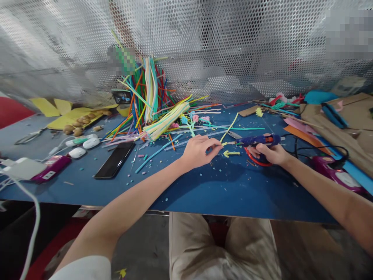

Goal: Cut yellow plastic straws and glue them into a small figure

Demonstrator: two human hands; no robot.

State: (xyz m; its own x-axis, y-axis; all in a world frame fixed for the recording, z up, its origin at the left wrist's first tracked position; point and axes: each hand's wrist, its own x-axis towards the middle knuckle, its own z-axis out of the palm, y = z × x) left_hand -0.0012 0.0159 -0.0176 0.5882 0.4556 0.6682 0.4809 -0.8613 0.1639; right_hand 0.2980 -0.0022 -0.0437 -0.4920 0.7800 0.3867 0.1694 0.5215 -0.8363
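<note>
Between the thumb and fingers of my left hand (202, 151) is a yellow pipe cleaner (230, 127), its long end slanting up and away to the right. My right hand (269, 153) is wrapped round a dark blue glue gun (253, 140). The gun's nozzle points left and meets the pipe cleaner, or nearly so, at my left fingertips. Just below the nozzle lies a short yellow pipe cleaner piece (232, 154) with a bent, arrow-like end. Red-handled scissors (258, 158) rest on the table under my right hand, partly hidden by it.
Bundles of coloured pipe cleaners (167, 118) fill the back middle, beside small fuzzy flowers (194, 118). A black phone (115, 160) and a purple power strip (52, 169) lie left. Another purple power strip (338, 173) and brown paper (329, 116) are right. Perforated metal (186, 35) stands behind.
</note>
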